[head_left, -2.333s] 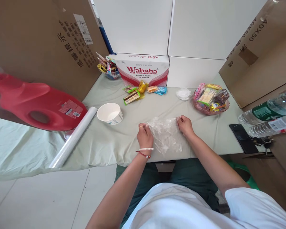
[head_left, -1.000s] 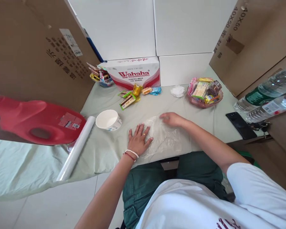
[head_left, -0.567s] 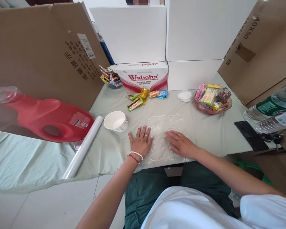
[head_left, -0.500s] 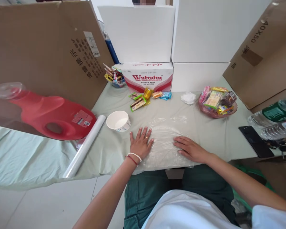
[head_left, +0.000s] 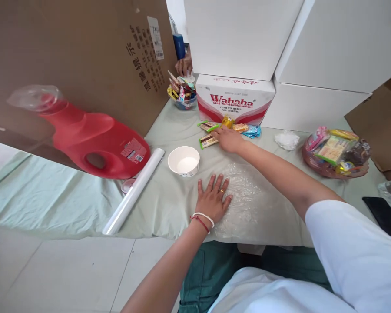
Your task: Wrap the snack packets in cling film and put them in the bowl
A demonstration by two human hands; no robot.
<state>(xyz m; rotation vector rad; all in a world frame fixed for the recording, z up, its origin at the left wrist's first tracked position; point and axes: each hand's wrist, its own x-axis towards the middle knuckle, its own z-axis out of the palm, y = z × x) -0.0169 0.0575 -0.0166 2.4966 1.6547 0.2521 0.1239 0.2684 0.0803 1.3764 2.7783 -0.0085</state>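
My left hand [head_left: 212,201] lies flat with fingers spread on the left part of a clear plastic sheet [head_left: 244,204] at the table's front. Stretched over the snacks is my right hand [head_left: 230,138], its fingertips at the inner ends of two green-edged wrapped bars, one farther back [head_left: 208,126] and one nearer [head_left: 208,140]. Its fingers look extended, with no packet visibly lifted. Behind the hand sit a yellow packet [head_left: 228,121], an orange packet [head_left: 240,128] and blue packets [head_left: 253,131]. A white paper bowl [head_left: 183,161] stands left of the sheet.
A red jug [head_left: 101,143] and a plastic film roll [head_left: 133,191] lie left. Snack bowls stand at the back left [head_left: 186,103] and right [head_left: 332,167]. A Wahaha box [head_left: 234,102], crumpled plastic [head_left: 286,140] and a phone [head_left: 382,215] surround the area. Another person's hand [head_left: 184,66] shows behind.
My right hand has left the plastic sheet and moved forward to the wrapped bars. My left hand stays flat on the sheet. The view has swung left.
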